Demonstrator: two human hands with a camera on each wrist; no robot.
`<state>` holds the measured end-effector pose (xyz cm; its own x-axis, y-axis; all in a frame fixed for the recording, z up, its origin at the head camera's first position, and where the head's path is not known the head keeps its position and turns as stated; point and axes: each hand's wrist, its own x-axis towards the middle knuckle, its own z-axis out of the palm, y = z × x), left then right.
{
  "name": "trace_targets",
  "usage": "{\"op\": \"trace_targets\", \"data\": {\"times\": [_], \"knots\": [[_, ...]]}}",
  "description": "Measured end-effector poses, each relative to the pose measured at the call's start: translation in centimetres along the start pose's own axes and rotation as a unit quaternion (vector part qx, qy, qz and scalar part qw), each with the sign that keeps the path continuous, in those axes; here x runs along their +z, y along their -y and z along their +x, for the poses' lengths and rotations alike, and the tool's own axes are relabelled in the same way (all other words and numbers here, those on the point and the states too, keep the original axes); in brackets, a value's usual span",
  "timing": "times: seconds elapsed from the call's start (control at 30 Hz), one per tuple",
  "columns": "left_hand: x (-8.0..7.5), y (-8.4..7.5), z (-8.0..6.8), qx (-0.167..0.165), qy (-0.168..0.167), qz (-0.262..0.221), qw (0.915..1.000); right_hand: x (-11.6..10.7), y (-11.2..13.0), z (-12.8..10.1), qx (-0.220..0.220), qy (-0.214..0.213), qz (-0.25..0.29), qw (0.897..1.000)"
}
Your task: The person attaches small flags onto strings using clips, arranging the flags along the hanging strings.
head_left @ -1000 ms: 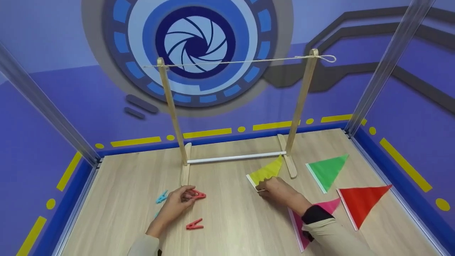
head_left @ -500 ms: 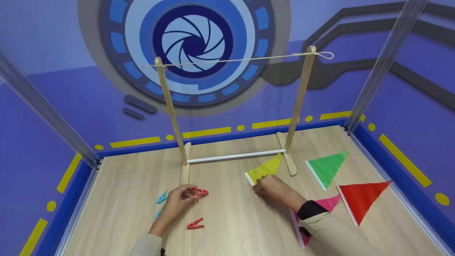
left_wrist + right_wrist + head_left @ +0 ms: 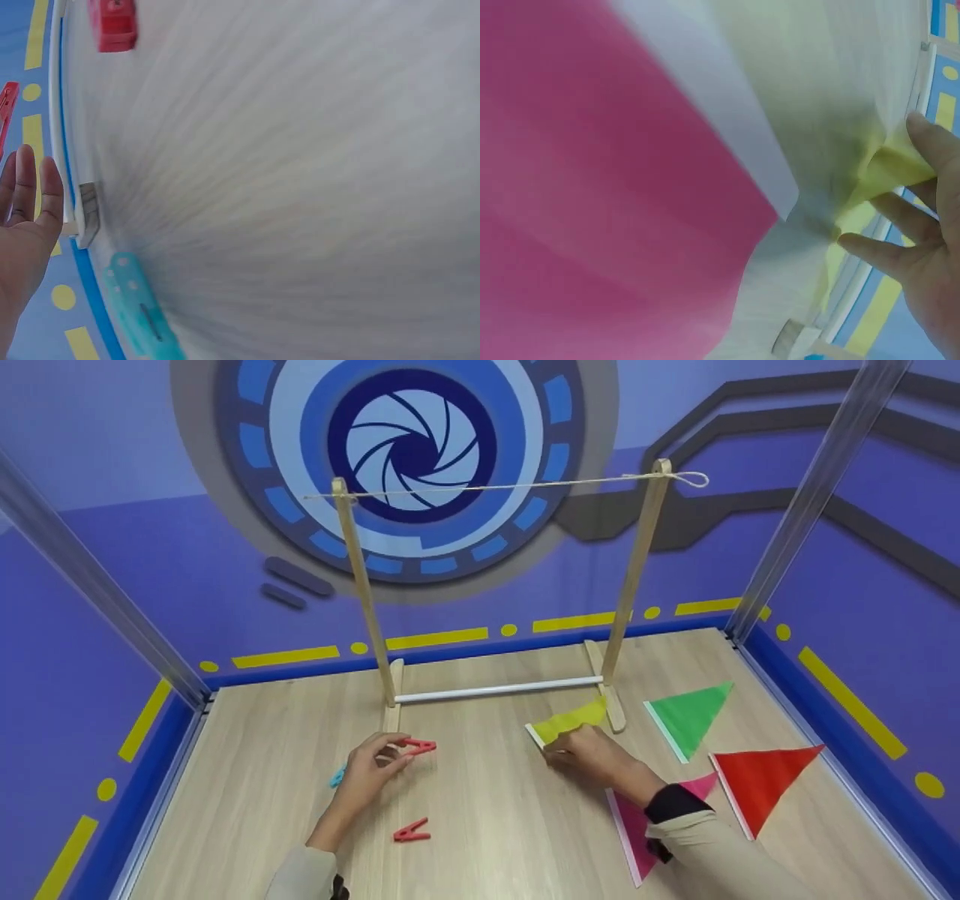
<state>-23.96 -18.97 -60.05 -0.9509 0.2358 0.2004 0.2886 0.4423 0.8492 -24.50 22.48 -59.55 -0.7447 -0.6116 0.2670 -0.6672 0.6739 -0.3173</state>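
In the head view my left hand (image 3: 396, 751) pinches a red clothespin (image 3: 417, 747) by its tail, just in front of the wooden rack's left foot (image 3: 392, 712). My right hand (image 3: 556, 746) grips the near white-edged end of a yellow triangular flag (image 3: 571, 720), which is creased and partly raised beside the rack's right foot. In the right wrist view, fingers (image 3: 870, 247) pinch the yellow flag (image 3: 889, 169), and a pink flag (image 3: 592, 187) fills the left. In the left wrist view the left hand's fingers (image 3: 30, 195) show at the left edge.
A string (image 3: 510, 486) runs between the rack's two posts, with a white bar (image 3: 495, 690) at the base. Green (image 3: 690, 716), red (image 3: 761, 780) and pink (image 3: 637, 825) flags lie at the right. Another red clothespin (image 3: 411, 831) and a teal one (image 3: 337, 776) lie near my left hand. Purple walls enclose the table.
My left hand has moved the red clothespin a little toward the rack. My right hand has drawn up the yellow flag's near end, so the flag now looks bunched and flatter.
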Motion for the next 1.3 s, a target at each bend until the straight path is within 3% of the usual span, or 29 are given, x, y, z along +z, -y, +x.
{"op": "trace_targets", "data": {"times": [0.27,0.5,0.73,0.97,1.3], "knots": [[-0.6,-1.3,0.5,0.032,-0.017,0.001,0.9994,-1.6,0.1,-0.3,0.025,-0.082,-0.01,0.996],[-1.0,-3.2,0.3,0.035,-0.038,0.012,0.9986,-2.6,0.0,0.5,-0.03,-0.167,-0.086,0.982],[-1.3,-4.6,0.5,0.054,-0.042,0.016,0.9976,-3.7,0.1,0.5,-0.024,-0.163,-0.059,0.985],[-1.5,-5.7,0.1,0.078,-0.045,0.021,0.9957,-4.7,0.6,0.5,0.002,-0.145,0.029,0.989],[-2.0,-8.5,1.1,0.133,-0.036,0.013,0.9904,-6.6,1.0,0.3,0.009,-0.195,0.056,0.979]]}}
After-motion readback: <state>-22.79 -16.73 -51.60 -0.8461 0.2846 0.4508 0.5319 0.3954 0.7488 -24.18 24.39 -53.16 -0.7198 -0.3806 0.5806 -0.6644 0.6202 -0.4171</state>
